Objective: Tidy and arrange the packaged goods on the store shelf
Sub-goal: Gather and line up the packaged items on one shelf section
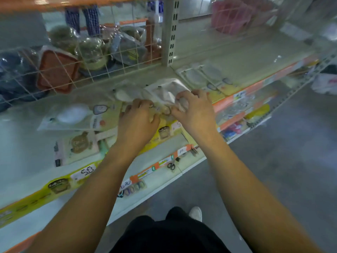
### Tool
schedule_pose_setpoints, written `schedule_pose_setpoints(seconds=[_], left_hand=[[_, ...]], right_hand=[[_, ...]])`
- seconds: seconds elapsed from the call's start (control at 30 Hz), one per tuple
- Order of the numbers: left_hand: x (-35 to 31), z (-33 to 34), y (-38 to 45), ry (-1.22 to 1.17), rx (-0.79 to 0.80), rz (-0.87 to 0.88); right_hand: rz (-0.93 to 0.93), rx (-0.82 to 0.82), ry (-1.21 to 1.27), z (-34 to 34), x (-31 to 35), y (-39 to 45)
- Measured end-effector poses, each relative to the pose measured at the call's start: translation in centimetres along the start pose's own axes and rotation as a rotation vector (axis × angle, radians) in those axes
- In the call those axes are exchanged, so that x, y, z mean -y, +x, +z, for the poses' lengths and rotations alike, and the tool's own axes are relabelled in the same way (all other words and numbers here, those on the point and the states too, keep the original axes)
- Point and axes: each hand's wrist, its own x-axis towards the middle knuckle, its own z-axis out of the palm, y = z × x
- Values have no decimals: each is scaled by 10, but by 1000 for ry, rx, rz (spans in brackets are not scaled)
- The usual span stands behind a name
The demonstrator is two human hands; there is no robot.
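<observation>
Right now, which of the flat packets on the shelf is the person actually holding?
The white packet in the middle: both the left hand and right hand grip its near edge. The packet with the white oval lies untouched to its left.

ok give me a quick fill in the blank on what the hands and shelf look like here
1. Both hands, left hand and right hand, grip one crinkled ____ packet.
2. The wire mesh divider stands to the ____ of the hands.
3. The shelf upright has rows of ____ down it.
4. Small black scissors lie on the shelf ____ the hands.

Missing words: white; left; slots; below
</observation>
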Motion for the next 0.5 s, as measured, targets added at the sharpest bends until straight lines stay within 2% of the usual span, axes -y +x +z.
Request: schedule_pose_setpoints(seconds=[0.27, 0.5], left_hand=[[-102, 54, 32, 40, 37, 58], [-159, 85, 51, 63, 42, -33]], right_hand=[[72, 7, 21, -45, -97, 28], [27, 59, 38, -66, -154, 57]])
